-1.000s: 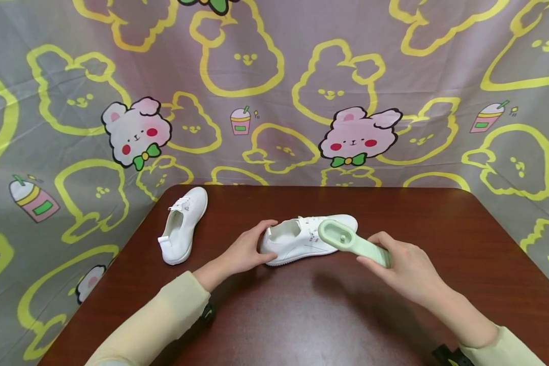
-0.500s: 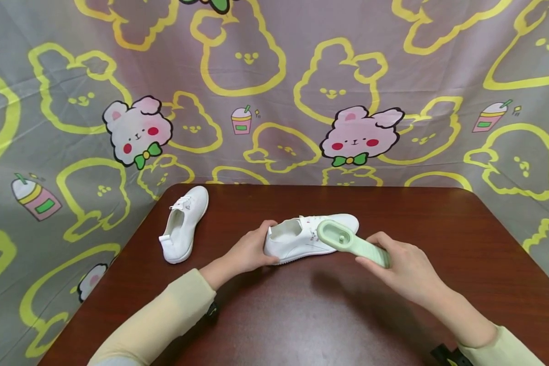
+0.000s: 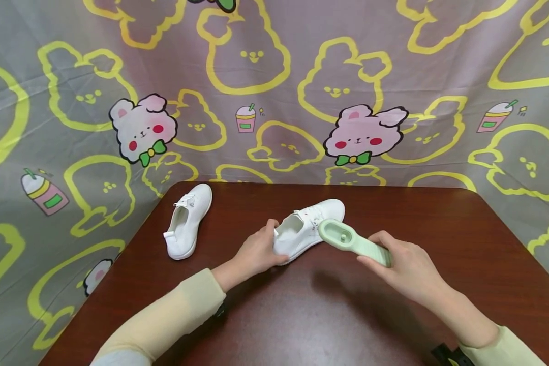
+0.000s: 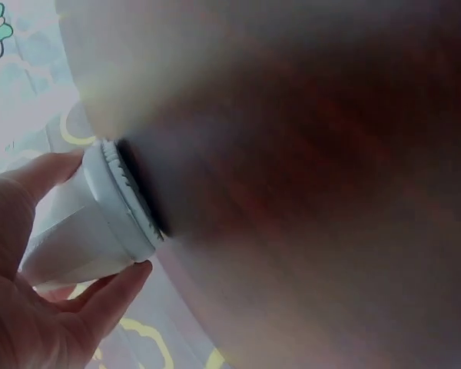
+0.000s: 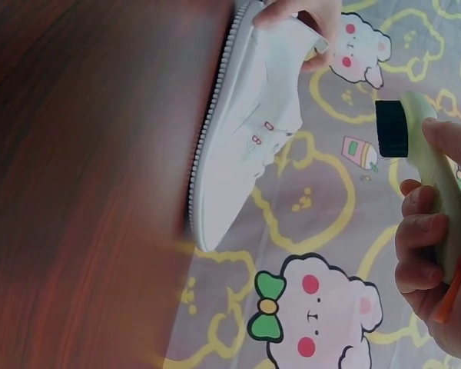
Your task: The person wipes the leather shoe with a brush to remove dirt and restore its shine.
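At the near side of the desk (image 3: 476, 244), two pale sleeves (image 3: 164, 311) reach in. The right hand (image 3: 414, 269), on the right half of the desk, grips the handle of a pale green brush (image 3: 360, 246), fingers curled round it. The brush's black bristles (image 5: 393, 128) face down toward the desk, and in the right wrist view they stand apart from the sneaker beside them.

Left of the brush, around the middle of the desk, the left hand (image 3: 258, 252) is clamped on the heel of a white lace-up sneaker (image 3: 303, 240), thumb on the near side and fingers on the far side. Its toe points toward the far edge, slanting right; whether the whole sole touches the desk cannot be told.

A second white sneaker (image 3: 193, 226) lies by the left edge, close to the far left corner, toe toward the far edge. Beyond that edge hangs a grey cloth (image 3: 283, 175) printed with yellow outlines, pink-cheeked rabbits and drink cups.
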Demonstrator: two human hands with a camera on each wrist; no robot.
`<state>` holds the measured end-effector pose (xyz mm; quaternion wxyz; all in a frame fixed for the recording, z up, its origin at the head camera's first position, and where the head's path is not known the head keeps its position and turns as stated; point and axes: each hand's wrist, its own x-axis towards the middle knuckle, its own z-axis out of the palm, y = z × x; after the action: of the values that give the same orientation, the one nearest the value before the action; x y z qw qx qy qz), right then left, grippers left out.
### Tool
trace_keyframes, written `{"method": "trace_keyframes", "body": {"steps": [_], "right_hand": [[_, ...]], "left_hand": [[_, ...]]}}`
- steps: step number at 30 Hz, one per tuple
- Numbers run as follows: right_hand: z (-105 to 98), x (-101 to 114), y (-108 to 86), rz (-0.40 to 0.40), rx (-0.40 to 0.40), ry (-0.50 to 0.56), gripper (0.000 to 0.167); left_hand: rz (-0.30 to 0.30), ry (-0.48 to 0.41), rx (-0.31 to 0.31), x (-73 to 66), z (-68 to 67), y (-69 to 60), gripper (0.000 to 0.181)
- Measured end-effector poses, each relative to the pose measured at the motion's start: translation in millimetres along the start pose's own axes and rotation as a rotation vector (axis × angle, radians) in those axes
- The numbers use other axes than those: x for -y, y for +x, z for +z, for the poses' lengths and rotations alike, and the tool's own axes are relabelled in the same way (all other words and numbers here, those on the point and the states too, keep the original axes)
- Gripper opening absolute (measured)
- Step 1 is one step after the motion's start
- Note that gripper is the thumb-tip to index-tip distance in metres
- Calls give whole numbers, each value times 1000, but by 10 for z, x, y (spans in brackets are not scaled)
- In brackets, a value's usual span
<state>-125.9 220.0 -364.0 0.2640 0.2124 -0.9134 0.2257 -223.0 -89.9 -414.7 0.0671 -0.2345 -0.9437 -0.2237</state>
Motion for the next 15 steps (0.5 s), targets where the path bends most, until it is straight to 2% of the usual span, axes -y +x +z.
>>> {"method": "trace_keyframes", "body": {"steps": [4,11,15], "right_hand": [[-12,-6,-4,-1,-2,-2,37],[-23,-19,-20,6,4,-9,37],[-25,-31,-23,3,1,-5,37]], "left_hand": [[15,16,-13,-57,24,-43,82],[76,-36,33,-161,39,-158,83],[131,-55,52,-212,42,-199,84]]}}
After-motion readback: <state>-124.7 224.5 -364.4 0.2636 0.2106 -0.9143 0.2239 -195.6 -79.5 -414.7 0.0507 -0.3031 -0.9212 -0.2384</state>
